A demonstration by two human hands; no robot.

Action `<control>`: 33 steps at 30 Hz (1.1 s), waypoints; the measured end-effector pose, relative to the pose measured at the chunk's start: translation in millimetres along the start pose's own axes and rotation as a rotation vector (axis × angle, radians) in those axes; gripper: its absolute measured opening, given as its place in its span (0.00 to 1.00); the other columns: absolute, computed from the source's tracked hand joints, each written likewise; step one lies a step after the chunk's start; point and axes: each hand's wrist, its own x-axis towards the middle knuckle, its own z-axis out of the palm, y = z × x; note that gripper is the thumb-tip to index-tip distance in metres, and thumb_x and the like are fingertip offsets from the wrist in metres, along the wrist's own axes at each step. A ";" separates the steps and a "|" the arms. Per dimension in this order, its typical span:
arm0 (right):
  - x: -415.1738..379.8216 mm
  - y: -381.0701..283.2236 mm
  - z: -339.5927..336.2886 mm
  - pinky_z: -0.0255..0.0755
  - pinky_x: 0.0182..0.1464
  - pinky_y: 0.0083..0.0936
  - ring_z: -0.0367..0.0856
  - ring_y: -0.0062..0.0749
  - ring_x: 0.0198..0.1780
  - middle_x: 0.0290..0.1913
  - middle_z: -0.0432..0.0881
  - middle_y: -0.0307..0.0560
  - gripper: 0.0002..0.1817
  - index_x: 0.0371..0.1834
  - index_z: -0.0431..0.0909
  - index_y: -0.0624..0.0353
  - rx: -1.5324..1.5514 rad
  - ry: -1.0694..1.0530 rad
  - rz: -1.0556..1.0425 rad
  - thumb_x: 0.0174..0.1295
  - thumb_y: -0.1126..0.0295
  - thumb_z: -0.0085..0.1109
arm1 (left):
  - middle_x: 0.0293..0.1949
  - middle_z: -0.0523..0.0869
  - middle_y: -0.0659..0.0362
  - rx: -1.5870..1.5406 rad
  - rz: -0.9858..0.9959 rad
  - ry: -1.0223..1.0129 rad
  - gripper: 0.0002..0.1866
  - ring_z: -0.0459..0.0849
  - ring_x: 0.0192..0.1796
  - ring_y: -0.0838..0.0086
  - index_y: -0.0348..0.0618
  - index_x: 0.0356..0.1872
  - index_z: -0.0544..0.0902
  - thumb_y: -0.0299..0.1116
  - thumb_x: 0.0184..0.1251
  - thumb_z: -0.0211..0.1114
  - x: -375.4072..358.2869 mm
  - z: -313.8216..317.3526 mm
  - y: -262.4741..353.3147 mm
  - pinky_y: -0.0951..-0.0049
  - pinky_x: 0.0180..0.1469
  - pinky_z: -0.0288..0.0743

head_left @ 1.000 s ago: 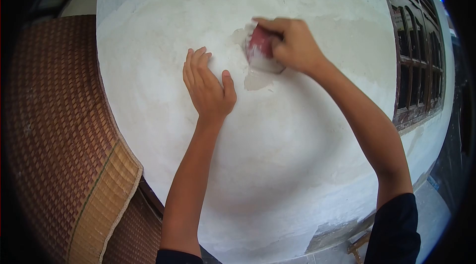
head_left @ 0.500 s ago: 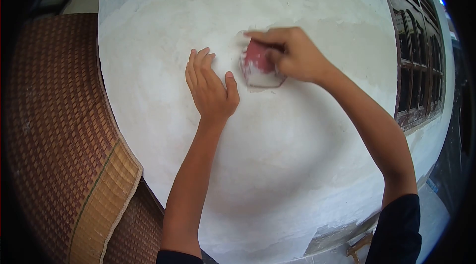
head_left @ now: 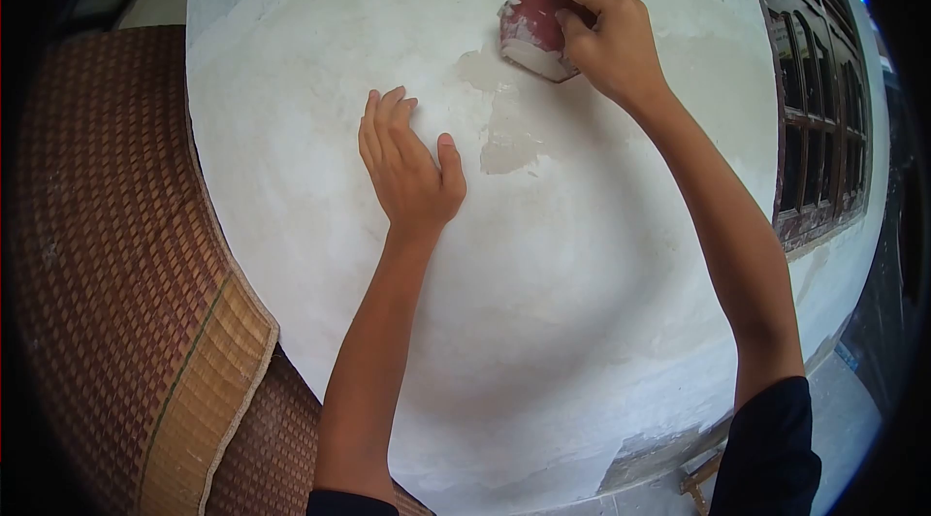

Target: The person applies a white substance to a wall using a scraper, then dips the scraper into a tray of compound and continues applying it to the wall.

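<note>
My right hand (head_left: 616, 43) grips a red putty scraper (head_left: 533, 23), its thumb and fingers pinching the upper right side. Whitish putty smears the scraper's face and its lower edge, which is tilted and close to the wall (head_left: 543, 274); whether it touches cannot be told. Below and to the left of it, a damp grey-beige putty patch (head_left: 509, 140) with ragged edges shows on the pale wall. My left hand (head_left: 412, 167) rests against the wall to the left of that patch, fingers stretched upward and thumb apart, holding nothing.
A brown woven mat (head_left: 116, 225) with a tan border stands along the left. On the right is a dark wooden window (head_left: 819, 118) with panes. Rougher bare plaster (head_left: 650, 458) runs low on the wall, near a wooden piece (head_left: 700, 482) on the floor.
My right hand has moved the scraper up and slightly right, off the putty patch, which now shows in full. My left hand has stayed nearly in place.
</note>
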 end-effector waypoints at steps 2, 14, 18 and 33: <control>-15.9 -14.2 4.3 0.77 0.44 0.28 0.83 0.37 0.36 0.40 0.84 0.55 0.26 0.59 0.79 0.60 0.088 -0.193 -0.030 0.56 0.84 0.48 | 0.59 0.74 0.47 -0.002 0.003 0.002 0.28 0.64 0.70 0.45 0.33 0.63 0.64 0.31 0.62 0.56 1.5 0.4 -0.4 0.49 0.69 0.53; -28.9 -17.4 14.4 0.76 0.47 0.30 0.82 0.39 0.40 0.38 0.82 0.58 0.28 0.59 0.79 0.61 -0.087 -0.478 -0.077 0.52 0.84 0.48 | 0.60 0.74 0.48 0.002 0.008 -0.003 0.26 0.65 0.69 0.45 0.33 0.62 0.65 0.32 0.63 0.55 1.8 0.3 0.1 0.49 0.69 0.52; -6.5 4.0 3.1 0.78 0.45 0.27 0.84 0.34 0.37 0.41 0.85 0.54 0.28 0.60 0.79 0.60 0.006 0.072 0.066 0.53 0.84 0.48 | 0.60 0.73 0.47 0.004 0.010 -0.003 0.26 0.65 0.69 0.44 0.33 0.61 0.66 0.32 0.63 0.55 0.2 0.0 -0.5 0.49 0.69 0.53; -46.6 0.4 10.4 0.76 0.48 0.28 0.83 0.37 0.40 0.39 0.84 0.56 0.28 0.58 0.80 0.62 -0.010 -0.162 0.051 0.51 0.85 0.49 | 0.62 0.71 0.47 0.017 -0.002 -0.039 0.25 0.63 0.70 0.45 0.34 0.59 0.67 0.29 0.60 0.56 2.4 -1.9 4.6 0.49 0.69 0.53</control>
